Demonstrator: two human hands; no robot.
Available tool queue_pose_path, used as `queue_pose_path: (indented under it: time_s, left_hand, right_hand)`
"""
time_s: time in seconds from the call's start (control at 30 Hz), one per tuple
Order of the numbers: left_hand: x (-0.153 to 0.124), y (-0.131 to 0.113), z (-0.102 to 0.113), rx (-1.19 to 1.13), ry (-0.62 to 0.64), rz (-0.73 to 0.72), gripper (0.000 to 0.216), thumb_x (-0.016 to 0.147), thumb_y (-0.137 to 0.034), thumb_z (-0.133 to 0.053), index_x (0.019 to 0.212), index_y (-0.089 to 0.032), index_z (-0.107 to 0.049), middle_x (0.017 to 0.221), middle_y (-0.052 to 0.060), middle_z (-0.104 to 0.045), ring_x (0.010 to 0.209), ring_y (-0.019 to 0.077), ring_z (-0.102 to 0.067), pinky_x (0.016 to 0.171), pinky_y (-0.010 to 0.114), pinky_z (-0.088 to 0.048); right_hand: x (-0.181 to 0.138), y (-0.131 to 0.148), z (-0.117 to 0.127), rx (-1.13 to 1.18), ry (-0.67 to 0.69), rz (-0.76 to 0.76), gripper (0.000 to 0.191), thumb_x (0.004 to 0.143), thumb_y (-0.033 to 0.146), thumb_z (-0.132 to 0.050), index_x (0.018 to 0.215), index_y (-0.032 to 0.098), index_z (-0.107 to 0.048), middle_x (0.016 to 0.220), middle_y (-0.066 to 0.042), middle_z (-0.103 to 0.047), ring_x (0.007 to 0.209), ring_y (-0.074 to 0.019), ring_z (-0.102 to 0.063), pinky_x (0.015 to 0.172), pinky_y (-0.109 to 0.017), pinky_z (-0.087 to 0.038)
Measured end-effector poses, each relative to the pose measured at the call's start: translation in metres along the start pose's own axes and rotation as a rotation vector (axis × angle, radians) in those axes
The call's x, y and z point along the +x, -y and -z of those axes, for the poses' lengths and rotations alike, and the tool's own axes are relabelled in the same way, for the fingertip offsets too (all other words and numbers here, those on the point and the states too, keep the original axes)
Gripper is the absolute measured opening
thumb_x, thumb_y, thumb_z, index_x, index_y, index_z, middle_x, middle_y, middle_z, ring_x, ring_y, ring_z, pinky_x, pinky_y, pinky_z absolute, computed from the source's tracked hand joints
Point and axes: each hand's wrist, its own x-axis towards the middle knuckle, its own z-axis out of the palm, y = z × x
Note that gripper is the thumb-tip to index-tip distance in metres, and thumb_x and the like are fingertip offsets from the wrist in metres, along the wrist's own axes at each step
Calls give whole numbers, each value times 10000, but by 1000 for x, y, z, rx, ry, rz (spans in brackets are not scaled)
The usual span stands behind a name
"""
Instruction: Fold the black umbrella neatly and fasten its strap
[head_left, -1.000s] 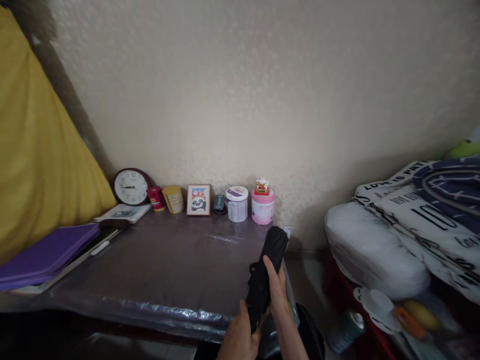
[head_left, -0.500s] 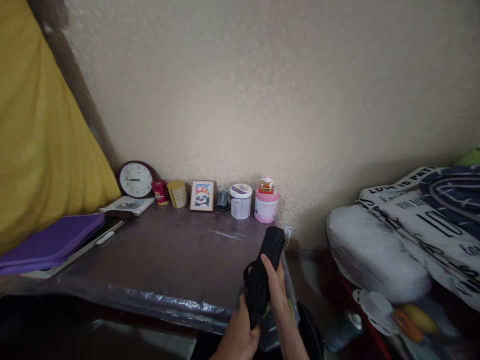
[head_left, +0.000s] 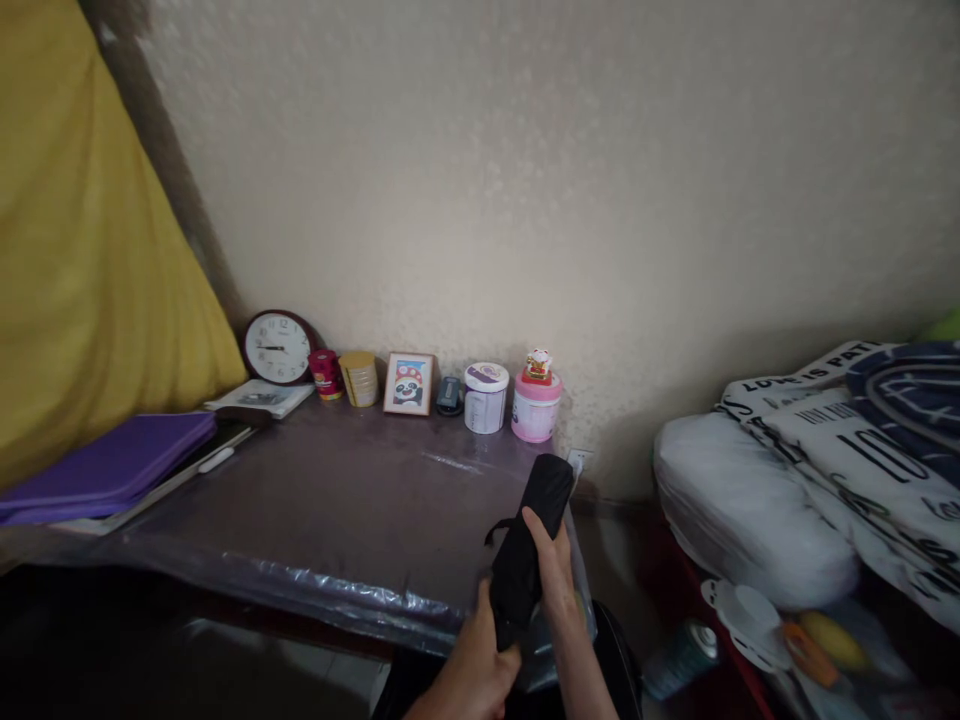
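Note:
A black folded umbrella is held at a slant over the right front corner of the table, its top end pointing up and right. My left hand is closed around its lower end. Higher up, my right hand grips its right side, thumb laid across the front and the other fingers mostly hidden behind. A short dark strap sticks out from the umbrella's left side.
Along the wall, the table bears a clock, a framed panda picture, a white tub and a pink tub. Purple folders lie at left. Bedding and a spray can are at right.
The strap now sticks out farther to the left of the umbrella. My left hand has shifted slightly down along it, while my right hand keeps its hold. The view has tilted a little.

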Motion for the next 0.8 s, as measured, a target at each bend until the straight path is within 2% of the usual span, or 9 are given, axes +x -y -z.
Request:
queue_pose_path:
  time_s: [0.07, 0.13, 0.27, 0.3, 0.4, 0.5, 0.63, 0.7, 0.8]
  left_hand:
    - [0, -1, 3, 65, -38, -9, 682, 683, -286, -541, 1271, -196, -206, 679, -17, -570, 295, 44, -406, 350, 187, -329]
    - [-3, -8, 7, 52, 5, -4, 713, 674, -277, -529, 1285, -214, -165, 688, -18, -567, 288, 51, -402, 332, 189, -318]
    - [-8, -18, 12, -321, 365, 0, 684, 697, -274, -465, 1295, -229, -135, 535, -74, -519, 329, 62, -427, 371, 162, -344]
    - [-9, -17, 12, -387, 388, -6, 648, 705, -274, -451, 1286, -222, -170, 517, -81, -504, 328, 59, -417, 366, 159, -345]
    - [-8, -9, 7, -381, 311, -37, 618, 703, -264, -457, 1269, -205, -218, 509, -92, -481, 309, 51, -382, 336, 152, -327]
    - [-5, -3, 5, -181, 169, -26, 714, 704, -270, -489, 1312, -206, -120, 566, -70, -522, 303, 57, -393, 349, 176, -347]
    - [-5, -6, 10, 12, -6, -96, 787, 691, -243, -546, 1340, -185, -104, 784, 32, -605, 426, 67, -498, 492, 192, -419]
    - [-7, -12, 13, 34, 7, -92, 799, 690, -235, -542, 1346, -210, -87, 788, 22, -603, 398, 60, -486, 465, 191, -414]
    - [-10, -18, 15, -88, 143, -36, 775, 705, -225, -482, 1340, -264, -40, 575, -66, -542, 313, 61, -426, 375, 180, -380]
  right_hand:
    - [-1, -1, -1, 31, -4, -1, 610, 590, 419, -684, 1130, 179, -532, 987, -23, -644, 914, -211, -579, 780, -279, -461]
    - [-3, -1, -2, 83, 16, -38, 594, 602, 430, -676, 1121, 180, -534, 944, -21, -655, 863, -208, -601, 739, -284, -479]
    - [-10, 2, -3, 187, 102, -241, 555, 633, 517, -618, 1024, 125, -585, 696, -36, -664, 648, -215, -627, 593, -313, -505]
    - [-11, 2, -3, 199, 131, -274, 556, 641, 529, -604, 1019, 122, -588, 676, -38, -661, 625, -216, -625, 577, -319, -505]
    - [-11, 4, -3, 166, 143, -240, 544, 636, 501, -626, 1048, 148, -580, 752, -29, -671, 669, -212, -627, 601, -306, -506]
    - [-8, 2, -5, 111, 94, -107, 558, 603, 446, -675, 1081, 182, -560, 865, -8, -667, 768, -198, -620, 661, -266, -497]
    - [-6, -6, -10, 131, 81, -88, 618, 562, 438, -703, 1096, 179, -534, 755, 7, -656, 669, -186, -620, 617, -268, -498]
    - [-6, -10, -11, 162, 74, -118, 621, 557, 446, -703, 1086, 170, -534, 702, 14, -643, 605, -177, -612, 577, -272, -497]
    - [-7, -12, -8, 177, 36, -174, 584, 548, 469, -697, 1020, 148, -571, 684, 0, -646, 578, -178, -608, 534, -268, -491]
